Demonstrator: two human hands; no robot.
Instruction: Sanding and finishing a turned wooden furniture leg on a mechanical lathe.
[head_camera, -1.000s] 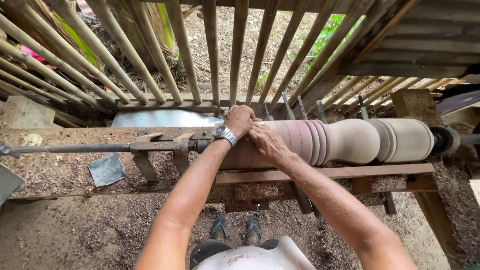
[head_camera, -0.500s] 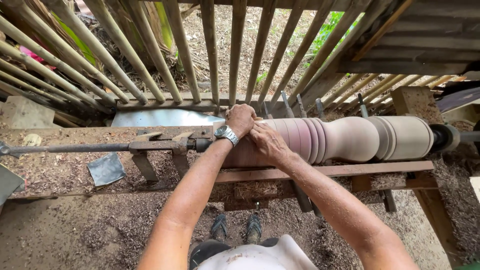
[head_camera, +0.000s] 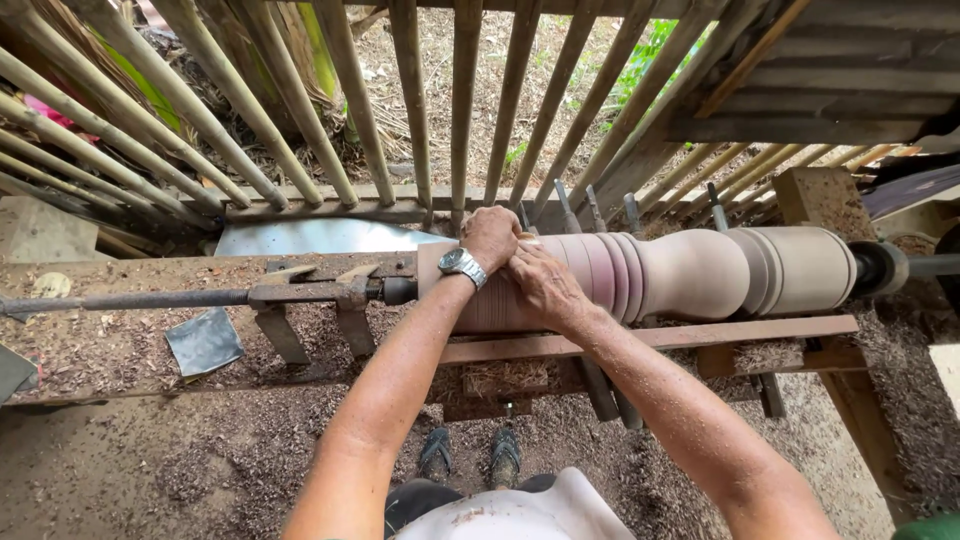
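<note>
Head view, looking straight down: at the bottom edge a pale shirt (head_camera: 510, 515) and two sandalled feet (head_camera: 470, 452) stand on a floor (head_camera: 180, 460) thick with brown wood shavings. Two bare, dust-speckled forearms reach up to the middle of the frame. The left hand (head_camera: 490, 236), with a metal wristwatch (head_camera: 462, 265) on its wrist, is curled into a closed grip on top of the turned wooden post (head_camera: 690, 272); whether it clasps anything besides cannot be told. The right hand (head_camera: 543, 285) lies flat against the post just beside it, fingers pressed to the wood, not clenched. The post lies crosswise at centre, smooth and pale pink-brown, with ridged rings and a rounded bulge. A rough plank (head_camera: 650, 338) runs under it. At left, a rusty metal rod (head_camera: 130, 298) crosses the shavings-covered bench (head_camera: 100, 340). Beyond stands a fence of round wooden poles (head_camera: 460, 100).
</note>
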